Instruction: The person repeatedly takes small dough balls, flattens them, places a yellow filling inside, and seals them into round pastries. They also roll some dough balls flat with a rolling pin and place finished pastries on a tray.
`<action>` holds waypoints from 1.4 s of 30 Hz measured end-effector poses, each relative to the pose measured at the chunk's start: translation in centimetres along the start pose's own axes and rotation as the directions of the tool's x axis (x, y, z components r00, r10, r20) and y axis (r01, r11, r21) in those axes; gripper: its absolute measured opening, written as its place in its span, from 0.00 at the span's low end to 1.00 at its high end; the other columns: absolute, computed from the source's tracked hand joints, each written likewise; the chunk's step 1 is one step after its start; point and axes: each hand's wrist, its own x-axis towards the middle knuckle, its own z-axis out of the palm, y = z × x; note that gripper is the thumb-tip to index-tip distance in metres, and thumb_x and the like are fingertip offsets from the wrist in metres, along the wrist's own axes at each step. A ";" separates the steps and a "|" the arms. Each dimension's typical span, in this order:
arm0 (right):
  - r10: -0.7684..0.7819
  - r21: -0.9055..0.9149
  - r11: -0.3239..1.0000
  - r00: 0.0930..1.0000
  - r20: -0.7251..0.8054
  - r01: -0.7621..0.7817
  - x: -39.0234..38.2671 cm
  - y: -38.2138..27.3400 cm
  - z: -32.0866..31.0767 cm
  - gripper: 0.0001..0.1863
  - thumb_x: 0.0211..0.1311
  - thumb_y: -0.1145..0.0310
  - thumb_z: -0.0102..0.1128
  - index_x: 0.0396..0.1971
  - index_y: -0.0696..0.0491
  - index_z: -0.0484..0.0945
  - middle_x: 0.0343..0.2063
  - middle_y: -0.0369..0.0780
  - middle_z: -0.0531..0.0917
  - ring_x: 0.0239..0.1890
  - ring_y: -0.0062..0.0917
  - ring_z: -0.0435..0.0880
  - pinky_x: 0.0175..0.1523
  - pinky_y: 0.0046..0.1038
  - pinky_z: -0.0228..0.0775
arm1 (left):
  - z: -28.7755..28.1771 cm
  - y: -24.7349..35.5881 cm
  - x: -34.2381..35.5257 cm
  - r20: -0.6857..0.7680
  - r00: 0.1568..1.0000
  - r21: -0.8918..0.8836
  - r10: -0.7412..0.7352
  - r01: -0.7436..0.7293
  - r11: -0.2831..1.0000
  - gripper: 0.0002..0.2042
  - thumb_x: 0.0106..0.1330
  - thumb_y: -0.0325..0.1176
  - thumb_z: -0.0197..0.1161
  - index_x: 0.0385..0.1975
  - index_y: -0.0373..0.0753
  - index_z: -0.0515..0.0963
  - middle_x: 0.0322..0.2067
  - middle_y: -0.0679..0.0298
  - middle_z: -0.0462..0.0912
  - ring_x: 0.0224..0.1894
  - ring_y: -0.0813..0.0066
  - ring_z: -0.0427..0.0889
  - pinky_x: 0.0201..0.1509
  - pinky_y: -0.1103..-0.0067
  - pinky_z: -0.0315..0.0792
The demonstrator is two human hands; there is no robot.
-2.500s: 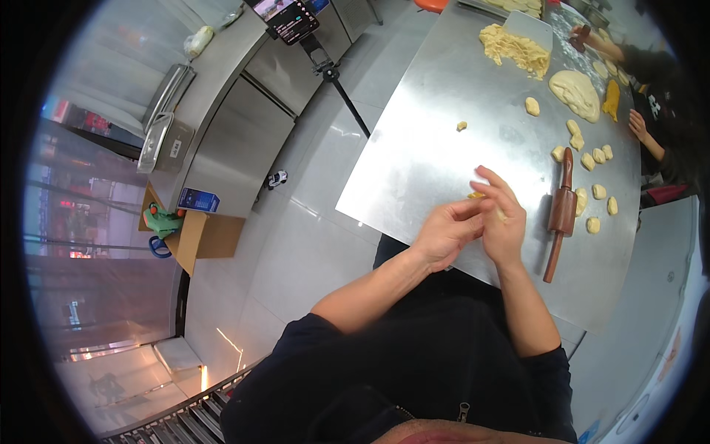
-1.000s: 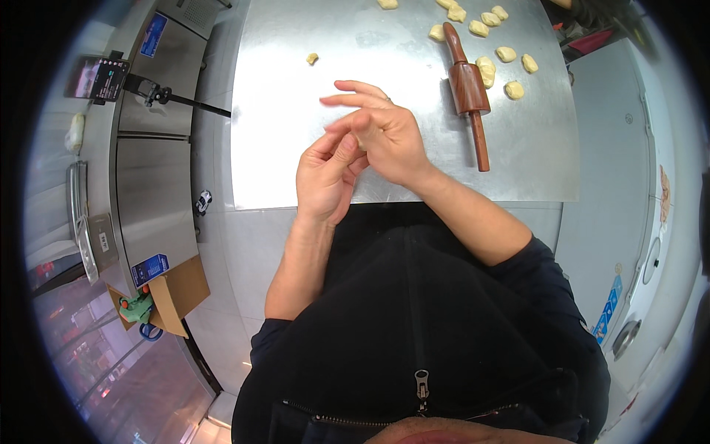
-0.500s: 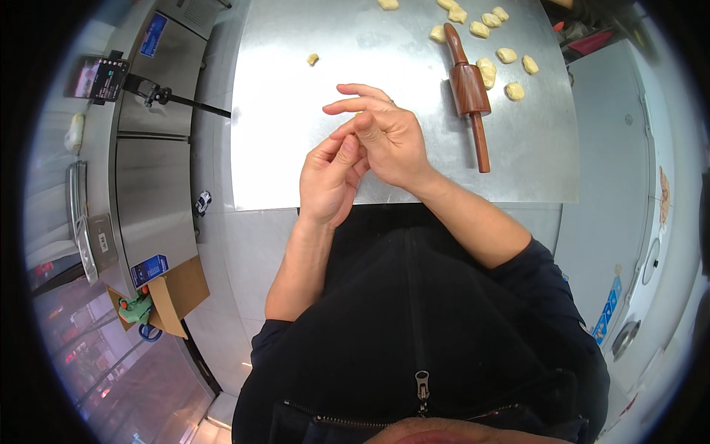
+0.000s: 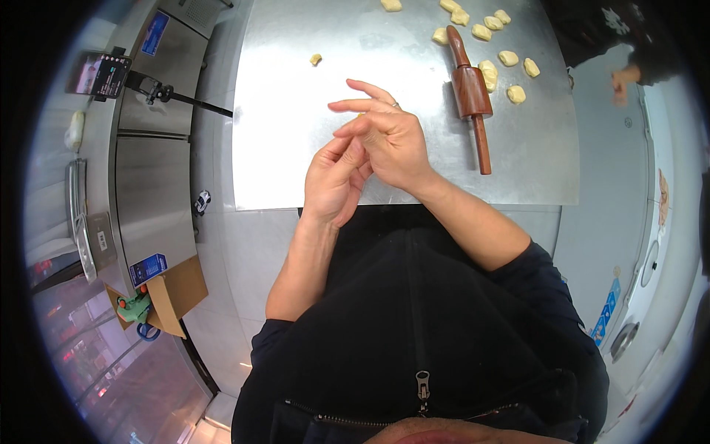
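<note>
My left hand (image 4: pixel 330 185) and my right hand (image 4: pixel 399 152) meet above the near part of a metal table (image 4: pixel 277 155). Thumb and fingers of the right are pinched together against the left fingertips, while two of its other fingers stretch out to the left. The left hand's fingers are curled, its thumb pressed to them. A tiny yellow speck (image 4: pixel 361 115) peeks out between the fingers; what they hold is otherwise hidden. Beyond the hands lies a small yellowish dough scrap (image 4: pixel 316 59). To their right rests a brown wooden rolling pin (image 4: pixel 472 90), with several dough pieces (image 4: pixel 508 58) around its far end.
Another dough piece (image 4: pixel 391 5) lies at the table's far side. A phone (image 4: pixel 102 75) on a stand arm (image 4: pixel 196 101) is at the left, beside steel cabinets (image 4: pixel 151 177). An open cardboard box (image 4: pixel 181 292) sits lower left. Another person's hand (image 4: pixel 625 80) shows at the far right.
Another person's dark sleeve and hand have come into view at the far right. My hands stay together, with the right thumb more tucked in and the left hand slightly farther right.
</note>
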 end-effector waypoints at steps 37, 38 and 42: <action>0.281 -0.808 0.526 0.843 0.459 0.265 -1.5 2.0 -4.6 0.44 0.68 0.51 0.63 0.74 0.62 0.58 0.69 0.57 0.66 0.75 0.49 0.60 0.77 0.50 0.52 | -3.8 1.5 -0.5 -0.313 0.901 0.325 0.300 -0.195 0.926 0.17 0.81 0.35 0.55 0.60 0.29 0.75 0.53 0.51 0.84 0.49 0.69 0.85 0.55 0.74 0.79; 0.321 -0.800 0.537 0.812 0.488 0.269 -1.6 1.6 -5.2 0.42 0.67 0.57 0.65 0.73 0.63 0.60 0.67 0.56 0.70 0.74 0.47 0.64 0.76 0.48 0.55 | -3.8 1.5 -0.6 -0.311 0.900 0.333 0.305 -0.197 0.922 0.17 0.81 0.34 0.55 0.60 0.29 0.75 0.53 0.51 0.84 0.49 0.69 0.85 0.55 0.74 0.79; 0.492 -0.826 0.534 0.730 0.475 0.178 0.0 0.5 -6.7 0.28 0.59 0.67 0.70 0.61 0.57 0.78 0.54 0.46 0.84 0.62 0.39 0.79 0.72 0.41 0.63 | -3.5 1.2 -0.2 -0.299 0.916 0.338 0.267 -0.160 0.927 0.16 0.80 0.33 0.55 0.59 0.29 0.76 0.54 0.50 0.84 0.49 0.69 0.85 0.55 0.74 0.79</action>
